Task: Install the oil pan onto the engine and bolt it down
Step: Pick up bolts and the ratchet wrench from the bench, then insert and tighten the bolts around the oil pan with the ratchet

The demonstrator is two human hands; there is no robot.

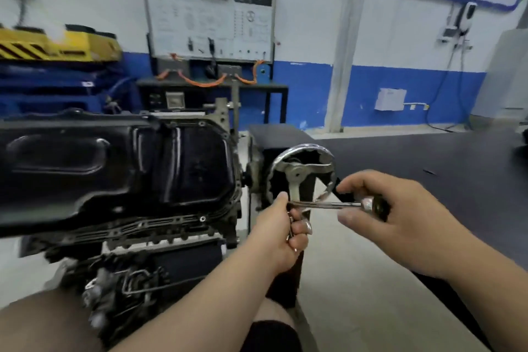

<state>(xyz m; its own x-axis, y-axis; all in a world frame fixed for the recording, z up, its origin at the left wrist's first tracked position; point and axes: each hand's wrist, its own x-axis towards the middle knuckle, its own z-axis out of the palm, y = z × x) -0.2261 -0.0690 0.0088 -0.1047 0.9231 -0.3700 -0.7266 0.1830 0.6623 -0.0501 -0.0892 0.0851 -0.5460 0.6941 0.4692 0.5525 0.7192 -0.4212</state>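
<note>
1. Head view: We see the black oil pan (114,163) on the left. It lies on top of the engine (160,237), with its rim on the engine's edge.
2. The pan is well apart from both hands. No hand touches it.
3. The left hand (281,233) is a tight fist. Its fingers curl round the thin end of a long, shiny metal tool (325,204).
4. Small shiny bits poke out of that fist too. We cannot tell what they are.
5. The right hand (405,217) holds the thick end of the same tool, pinched between thumb and fingers.
6. The tool runs flat between the two hands, just in front of a shiny hand wheel (300,148).
7. The wheel sits on a black stand (274,137) just beside the engine's right end.
8. Far behind, we see a white board (208,8) with drawings on it, against a blue and white wall.
9. A yellow machine (57,43) is at the far left. It looks blurry.
10. A bare knee (43,323) shows at the bottom left.
</note>
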